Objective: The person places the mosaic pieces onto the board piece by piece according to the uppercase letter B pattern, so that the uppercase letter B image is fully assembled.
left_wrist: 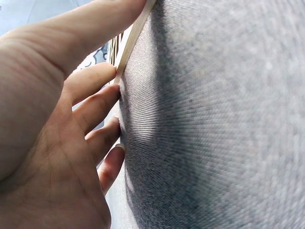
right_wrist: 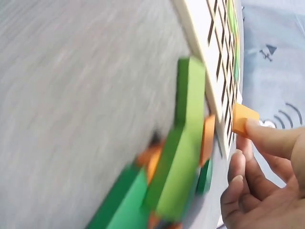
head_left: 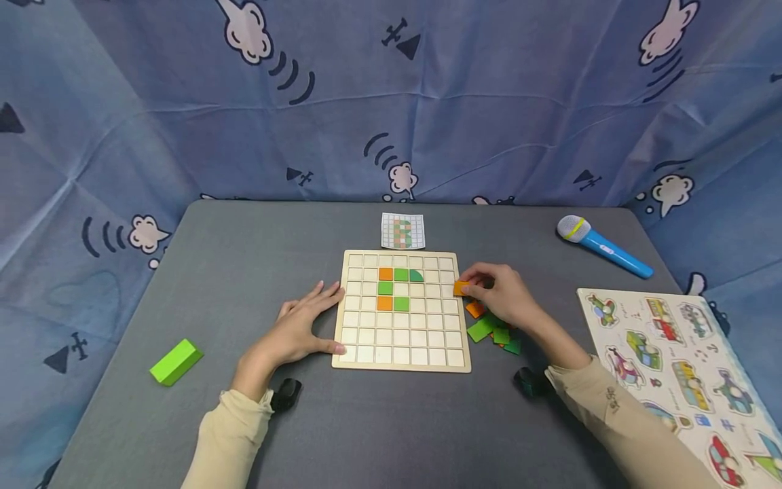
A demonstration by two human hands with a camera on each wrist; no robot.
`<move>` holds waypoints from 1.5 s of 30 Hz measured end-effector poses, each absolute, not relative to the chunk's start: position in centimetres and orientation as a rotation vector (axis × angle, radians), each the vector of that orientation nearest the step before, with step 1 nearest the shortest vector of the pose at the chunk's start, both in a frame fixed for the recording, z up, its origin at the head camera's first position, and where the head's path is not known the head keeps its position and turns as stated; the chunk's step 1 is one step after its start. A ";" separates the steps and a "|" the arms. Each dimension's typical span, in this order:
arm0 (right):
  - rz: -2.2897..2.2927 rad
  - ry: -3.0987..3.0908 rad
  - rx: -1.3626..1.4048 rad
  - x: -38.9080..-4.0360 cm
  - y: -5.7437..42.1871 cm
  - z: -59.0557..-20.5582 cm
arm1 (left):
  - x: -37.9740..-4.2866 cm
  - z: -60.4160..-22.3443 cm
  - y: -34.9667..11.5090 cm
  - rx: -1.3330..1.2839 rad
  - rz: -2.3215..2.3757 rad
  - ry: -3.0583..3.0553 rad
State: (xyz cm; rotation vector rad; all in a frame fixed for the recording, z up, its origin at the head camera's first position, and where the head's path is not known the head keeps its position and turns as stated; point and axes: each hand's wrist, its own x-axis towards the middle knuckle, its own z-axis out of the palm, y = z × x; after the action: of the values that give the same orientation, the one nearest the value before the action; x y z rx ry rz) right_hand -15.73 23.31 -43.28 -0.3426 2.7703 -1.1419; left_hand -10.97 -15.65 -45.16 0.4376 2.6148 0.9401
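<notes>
A wooden grid board (head_left: 374,336) lies mid-table with orange and green square tiles (head_left: 401,304) and a dark green quarter-round tile (head_left: 416,276) in its upper cells. My left hand (head_left: 305,322) rests at the board's left edge, thumb near the lower corner and fingers spread along the side. In the left wrist view, its fingertips (left_wrist: 113,90) meet the board's rim. My right hand (head_left: 502,292) pinches an orange square tile (right_wrist: 242,118) between thumb and fingers, over the board's right edge. Just below that hand is a pile of green and orange tiles (head_left: 482,328).
Behind the board sits a small printed pattern card (head_left: 420,233). A blue toy microphone (head_left: 613,252) lies at the back right, and a picture puzzle board (head_left: 662,353) at the right. One bright green block (head_left: 176,363) stands on the left. A blue patterned cloth (head_left: 342,102) hangs behind the table.
</notes>
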 end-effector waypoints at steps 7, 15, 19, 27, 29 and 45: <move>-1.184 2.752 -0.332 -16.3 20.7 -43.3 | -11.0 -45.0 -15.5 0.431 0.930 2.614; -1.219 2.712 -0.363 -16.7 18.1 -43.3 | -11.1 -45.1 -15.5 0.425 0.920 2.610; -1.200 2.704 -0.360 -17.0 17.3 -43.6 | -11.2 -45.1 -15.5 0.425 0.911 2.609; -1.173 2.691 -0.356 -17.5 16.7 -43.7 | -11.1 -45.1 -15.5 0.424 0.913 2.605; -1.161 2.685 -0.372 -17.7 16.6 -43.8 | -11.1 -45.1 -15.5 0.421 0.911 2.605; -1.127 2.687 -0.396 -17.7 16.3 -43.8 | -11.0 -45.0 -15.5 0.423 0.922 2.604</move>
State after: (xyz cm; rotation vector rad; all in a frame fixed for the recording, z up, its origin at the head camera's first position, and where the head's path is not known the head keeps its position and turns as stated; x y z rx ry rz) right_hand -17.69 16.27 -43.81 -0.3960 2.6870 -1.1273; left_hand -11.04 -15.53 -44.97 0.4229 2.6037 0.9224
